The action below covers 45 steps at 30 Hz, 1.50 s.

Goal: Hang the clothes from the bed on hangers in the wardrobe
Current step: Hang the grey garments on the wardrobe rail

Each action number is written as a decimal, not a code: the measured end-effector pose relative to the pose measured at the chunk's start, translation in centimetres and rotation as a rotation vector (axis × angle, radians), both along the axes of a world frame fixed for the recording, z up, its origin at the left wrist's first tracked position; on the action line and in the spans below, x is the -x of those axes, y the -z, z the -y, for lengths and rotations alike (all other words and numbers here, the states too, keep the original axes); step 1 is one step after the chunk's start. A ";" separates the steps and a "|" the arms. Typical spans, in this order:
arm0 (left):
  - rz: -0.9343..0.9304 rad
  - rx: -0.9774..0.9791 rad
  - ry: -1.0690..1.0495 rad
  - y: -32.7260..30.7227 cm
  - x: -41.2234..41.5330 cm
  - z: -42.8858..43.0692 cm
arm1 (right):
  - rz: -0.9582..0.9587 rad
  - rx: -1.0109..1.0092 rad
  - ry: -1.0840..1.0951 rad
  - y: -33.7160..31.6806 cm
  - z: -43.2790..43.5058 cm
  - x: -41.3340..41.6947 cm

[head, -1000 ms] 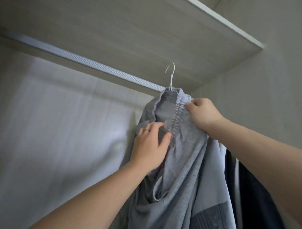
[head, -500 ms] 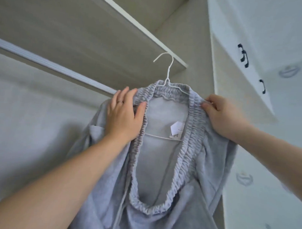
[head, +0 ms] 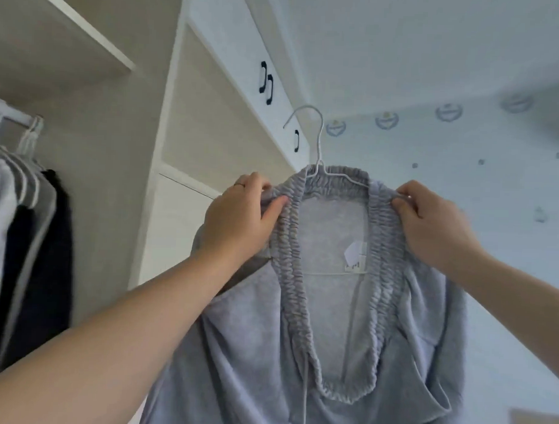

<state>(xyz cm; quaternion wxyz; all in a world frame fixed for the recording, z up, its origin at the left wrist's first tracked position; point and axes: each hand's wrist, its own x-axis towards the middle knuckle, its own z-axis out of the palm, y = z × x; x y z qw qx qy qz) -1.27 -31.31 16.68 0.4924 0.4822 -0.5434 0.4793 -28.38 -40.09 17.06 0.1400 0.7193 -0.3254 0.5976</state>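
Observation:
Grey sweatpants [head: 327, 356] with an elastic waistband hang over a white wire hanger [head: 318, 149], whose hook points up in free air in front of the wardrobe. My left hand [head: 239, 223] grips the left side of the waistband together with the hanger's shoulder. My right hand [head: 430, 223] pinches the right side of the waistband. A white label shows inside the waistband, and the hanger's lower bar crosses behind it. The wardrobe rail [head: 9, 113] is at the far left, away from the hook.
Several clothes on white hangers [head: 24, 228], pale and dark, hang on the rail at the left. A wardrobe shelf [head: 97, 43] is overhead. White cupboard doors with black handles [head: 266, 81] stand in the middle. A patterned wall fills the right.
The sweatpants on their hanger have come away from the rail and out to the right of the wardrobe. My view has swung right with them. Both hands now hold the waistband's two sides.

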 end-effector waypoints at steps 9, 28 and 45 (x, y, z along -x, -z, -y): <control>0.092 -0.368 0.339 10.4 23.1 13.8 | 0.028 -0.283 0.320 12.7 0.9 25.8; 0.425 -1.193 1.451 41.8 79.4 12.5 | 0.432 -0.806 1.190 42.4 -25.8 65.0; 1.041 -1.683 1.661 61.5 98.7 -12.9 | 0.929 -1.153 1.693 58.9 -52.9 66.6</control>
